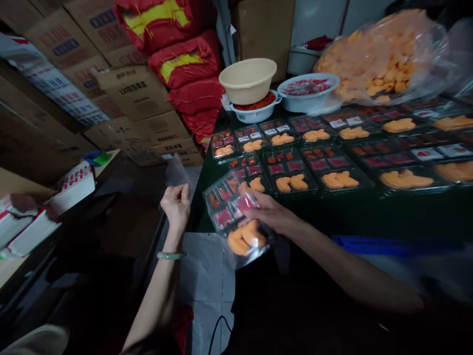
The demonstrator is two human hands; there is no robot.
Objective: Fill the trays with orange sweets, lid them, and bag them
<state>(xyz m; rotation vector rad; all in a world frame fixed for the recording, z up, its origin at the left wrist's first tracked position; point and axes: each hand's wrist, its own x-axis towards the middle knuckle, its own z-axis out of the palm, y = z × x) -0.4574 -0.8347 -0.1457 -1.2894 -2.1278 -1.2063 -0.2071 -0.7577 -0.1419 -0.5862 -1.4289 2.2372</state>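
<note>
Single head-worn view, facing forward and down; close above left hand [176,208], right hand [269,212].

A person's left hand [177,207], a jade bangle [170,255] on its wrist, pinches a clear plastic sheet [176,172] as the right hand [268,212] grips a clear-wrapped compartment tray [236,227] of orange pieces and red slices. Beyond the rows of black trays [332,167] stand a beige basin [247,81] atop a white basin [254,114], a bulging plastic bag of orange pieces [377,59] and red sacks [188,64].
</note>
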